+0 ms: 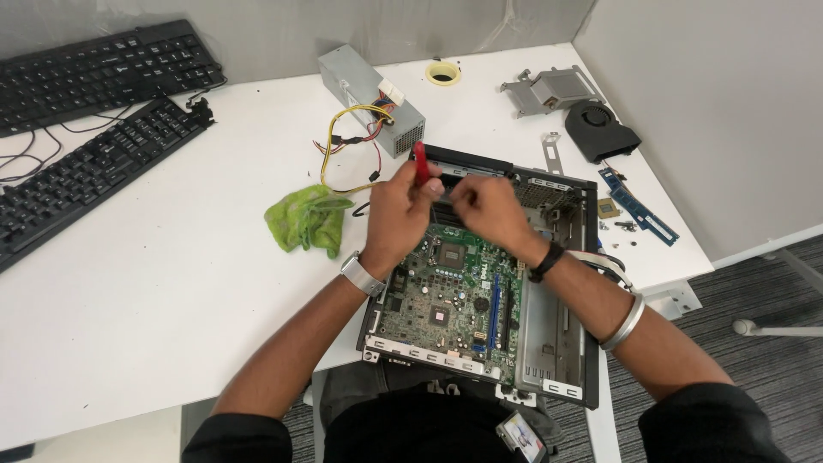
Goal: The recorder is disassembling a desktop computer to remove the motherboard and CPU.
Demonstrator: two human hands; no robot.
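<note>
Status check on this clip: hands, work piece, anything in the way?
Left hand grips red tool. Right hand beside it, above open computer case, over motherboard. Green cloth lies clear, left.

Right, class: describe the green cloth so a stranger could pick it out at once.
Start at the open computer case at the near edge of the white desk. Just left of it, below the grey power supply, lies a crumpled green cloth. It is the only soft, bright green thing among the hard grey and black parts.
</note>
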